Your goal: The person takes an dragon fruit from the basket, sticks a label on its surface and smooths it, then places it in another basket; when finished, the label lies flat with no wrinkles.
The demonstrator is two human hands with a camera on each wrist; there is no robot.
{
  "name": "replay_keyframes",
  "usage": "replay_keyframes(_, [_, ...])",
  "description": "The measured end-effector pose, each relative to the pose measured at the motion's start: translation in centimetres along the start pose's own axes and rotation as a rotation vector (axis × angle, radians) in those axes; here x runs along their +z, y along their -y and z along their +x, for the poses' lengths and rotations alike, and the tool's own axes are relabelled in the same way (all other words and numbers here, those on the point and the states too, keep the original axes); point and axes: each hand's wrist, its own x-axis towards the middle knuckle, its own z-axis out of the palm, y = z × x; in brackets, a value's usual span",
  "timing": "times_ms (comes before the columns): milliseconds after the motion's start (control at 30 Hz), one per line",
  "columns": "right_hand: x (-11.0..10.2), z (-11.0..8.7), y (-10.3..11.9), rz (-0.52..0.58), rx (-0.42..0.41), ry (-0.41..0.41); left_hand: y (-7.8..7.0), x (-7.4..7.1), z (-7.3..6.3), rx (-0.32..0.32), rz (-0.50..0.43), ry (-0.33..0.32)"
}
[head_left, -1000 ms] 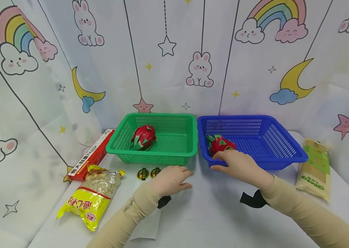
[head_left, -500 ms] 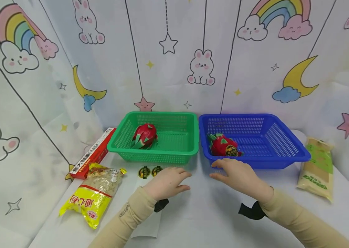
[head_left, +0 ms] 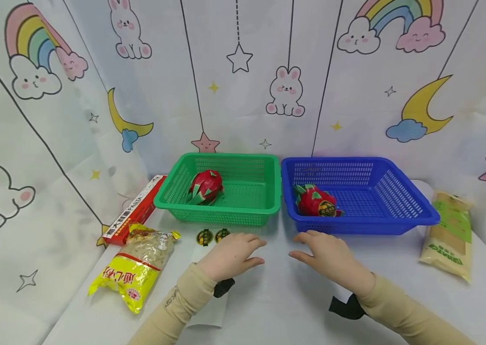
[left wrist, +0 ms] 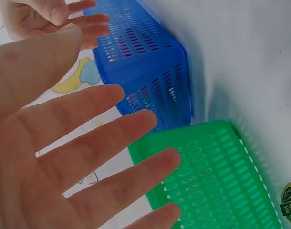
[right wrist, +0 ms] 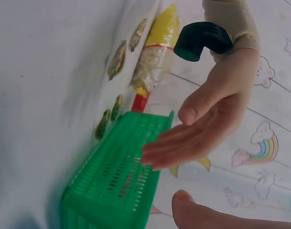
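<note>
My left hand (head_left: 231,255) hovers over the table in front of the green basket (head_left: 214,216), fingers relaxed and holding nothing. In the left wrist view its fingers (left wrist: 131,129) are spread apart. My right hand (head_left: 331,258) is held just in front of the blue basket (head_left: 368,227), also with nothing in its grasp. A red dragon fruit (head_left: 206,186) with green scales lies at the left inside the green basket. Another dragon fruit (head_left: 312,200), bearing a round black-and-gold sticker (head_left: 327,208), lies in the left front corner of the blue basket.
On the left, a yellow bag of pasta (head_left: 137,268) lies by a red pasta box (head_left: 135,211). A white sheet with round stickers (head_left: 204,237) is partly behind my left hand. Right of the blue basket lies a beige-and-green packet (head_left: 450,237). A patterned curtain (head_left: 243,96) stands behind.
My right hand has drawn back from the dragon fruit in the blue basket, toward me, uncovering the fruit's sticker. The left hand stays nearly in place. The head view shifts slightly.
</note>
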Motion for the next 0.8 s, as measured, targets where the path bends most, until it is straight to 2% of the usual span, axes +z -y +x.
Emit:
replay_keyframes(267, [1.3, 0.4, 0.5, 0.006, -0.028, -0.037, 0.5, 0.1, -0.9, -0.052, -0.007, -0.045])
replay_keyframes(500, [2.1, 1.3, 1.2, -0.001, -0.137, -0.154, 1.9, -0.2, -1.8, -0.115, -0.048, -0.061])
replay_keyframes(800, [2.7, 3.2, 1.8, 0.019, -0.304, -0.309, 4.0, -1.2, -2.1, -0.217, -0.107, -0.124])
